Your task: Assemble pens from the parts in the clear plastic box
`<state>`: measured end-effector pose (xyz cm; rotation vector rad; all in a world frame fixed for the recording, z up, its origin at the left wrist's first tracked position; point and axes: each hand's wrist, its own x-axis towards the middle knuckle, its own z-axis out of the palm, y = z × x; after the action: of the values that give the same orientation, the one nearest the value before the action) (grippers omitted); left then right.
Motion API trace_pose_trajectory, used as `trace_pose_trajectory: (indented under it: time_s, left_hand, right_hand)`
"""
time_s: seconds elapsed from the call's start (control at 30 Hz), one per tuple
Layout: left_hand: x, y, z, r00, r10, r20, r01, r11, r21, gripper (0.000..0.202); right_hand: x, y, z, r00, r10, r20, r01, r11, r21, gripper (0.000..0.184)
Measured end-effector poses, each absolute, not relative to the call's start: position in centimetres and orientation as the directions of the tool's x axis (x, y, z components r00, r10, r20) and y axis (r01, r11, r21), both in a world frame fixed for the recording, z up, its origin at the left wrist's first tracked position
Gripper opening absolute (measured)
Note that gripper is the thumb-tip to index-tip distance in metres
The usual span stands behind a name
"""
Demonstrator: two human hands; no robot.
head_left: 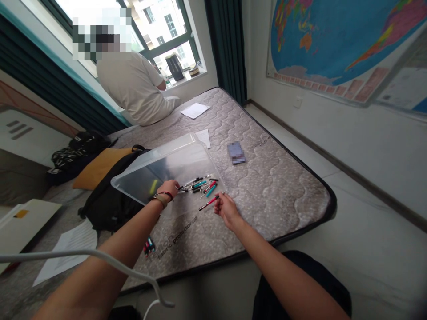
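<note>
My right hand [227, 210] is closed around the end of a red pen [208, 203], whose dark tip points left. My left hand [169, 188], with a watch and a red band at the wrist, reaches to the left edge of a pile of pens [199, 186]. Its fingers are curled by some dark pens, and what they pinch is hard to see. Black, teal, red and silver pens make up the pile. A clear plastic bin [156, 158] lies tipped beside them; whether the pens rest on its clear wall or on the mattress, I cannot tell.
On the mattress [283, 186] are a blurred blue packet [236, 153], white papers [195, 110], a black backpack [106, 195] and a second small group of pens [149, 246]. A person [133, 84] sits by the window. A white cable [100, 254] crosses the near left.
</note>
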<state>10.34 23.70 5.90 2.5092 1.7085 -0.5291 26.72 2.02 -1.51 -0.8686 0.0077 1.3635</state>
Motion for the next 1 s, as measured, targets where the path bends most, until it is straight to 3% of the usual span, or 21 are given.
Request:
trace_pose_trajectory:
  time_s: [0.23, 0.7, 1.0]
  left_hand:
    - [10.4, 22.3, 6.2, 0.394, 0.878, -0.273, 0.89, -0.439, -0.125, 0.024]
    - [17.3, 19.1, 5.2, 0.674, 0.696, -0.246, 0.718, -0.696, 0.0, 0.029]
    - [19.5, 18.6, 4.6, 0.67, 0.689, -0.275, 0.721, -0.692, 0.023, 0.024]
  right_hand:
    - [26.6, 1.9, -1.5, 0.263, 0.849, -0.458, -0.833, -0.04, -0.552, 0.027]
    - [26.5, 2.2, -1.8, 0.252, 0.857, -0.45, -0.839, -0.039, -0.542, 0.03]
    - [26.4, 2.1, -2.0, 0.258, 0.862, -0.437, -0.835, -0.028, -0.55, 0.028]
